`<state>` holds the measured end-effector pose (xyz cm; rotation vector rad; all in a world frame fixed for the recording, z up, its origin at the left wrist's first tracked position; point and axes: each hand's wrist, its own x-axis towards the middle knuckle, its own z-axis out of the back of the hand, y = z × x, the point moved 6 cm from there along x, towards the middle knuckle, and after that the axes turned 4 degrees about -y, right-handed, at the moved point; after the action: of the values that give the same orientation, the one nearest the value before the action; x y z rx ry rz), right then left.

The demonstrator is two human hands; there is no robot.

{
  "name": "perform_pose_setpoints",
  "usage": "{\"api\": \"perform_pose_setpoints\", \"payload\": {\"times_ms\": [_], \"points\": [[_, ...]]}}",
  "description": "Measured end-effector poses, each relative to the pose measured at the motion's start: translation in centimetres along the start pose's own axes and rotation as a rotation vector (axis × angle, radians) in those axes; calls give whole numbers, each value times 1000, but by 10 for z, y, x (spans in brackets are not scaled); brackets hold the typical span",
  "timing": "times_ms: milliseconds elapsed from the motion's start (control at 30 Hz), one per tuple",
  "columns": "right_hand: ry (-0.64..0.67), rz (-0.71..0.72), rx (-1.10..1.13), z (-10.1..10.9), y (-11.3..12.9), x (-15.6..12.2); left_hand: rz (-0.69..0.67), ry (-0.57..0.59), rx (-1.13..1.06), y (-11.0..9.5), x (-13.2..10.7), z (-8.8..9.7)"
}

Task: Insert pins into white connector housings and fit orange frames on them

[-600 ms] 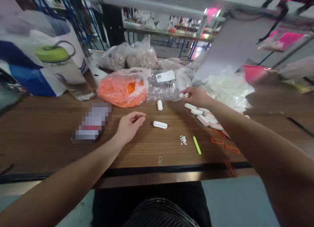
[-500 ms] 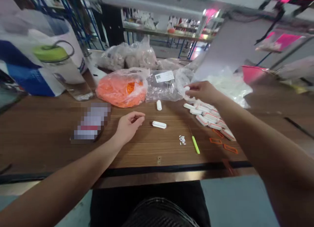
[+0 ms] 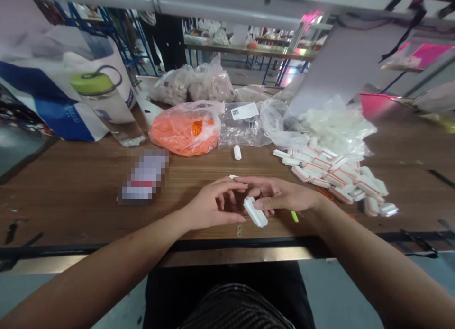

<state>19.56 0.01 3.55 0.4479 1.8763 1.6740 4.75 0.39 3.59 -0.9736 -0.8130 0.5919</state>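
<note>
My right hand (image 3: 287, 194) pinches a small white plastic casing (image 3: 256, 213) between thumb and fingers, low over the front middle of the table. Facing it from the left, my left hand (image 3: 213, 203) has its fingers apart and curved, with nothing in them; its fingertips come close to the right fingers. Behind the hands, one white piece (image 3: 232, 177) shows only its end. Farther back, another white piece (image 3: 237, 152) lies alone. The yellow-green handle (image 3: 295, 216) of a thin tool peeks out below my right hand.
Right of my hands spreads a heap of white casings with orange-red edges (image 3: 334, 178). Bags stand behind: one of orange parts (image 3: 183, 132), one clear with a label (image 3: 245, 112). At left are a lidded bottle (image 3: 110, 111) and a blurred-out flat object (image 3: 144, 177).
My right hand came back from the bags at the rear to the front middle, bringing a white casing. My left hand moved right to meet it. The view shifted slightly.
</note>
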Motion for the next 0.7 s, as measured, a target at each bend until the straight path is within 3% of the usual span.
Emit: {"api": "perform_pose_setpoints", "payload": {"times_ms": [200,533,600,700], "points": [[-21,-30,59,-11,-13,7,6,77,65,-3,-5,-11],[-157,-62,-7,-14,-23,0,169,106,2,2,-9,-17],[-288,-79,-163,1,-20,-8,212,89,55,6,-9,-15],[-642,-85,-606,53,1,-27,263,85,216,13,-11,-11]]}}
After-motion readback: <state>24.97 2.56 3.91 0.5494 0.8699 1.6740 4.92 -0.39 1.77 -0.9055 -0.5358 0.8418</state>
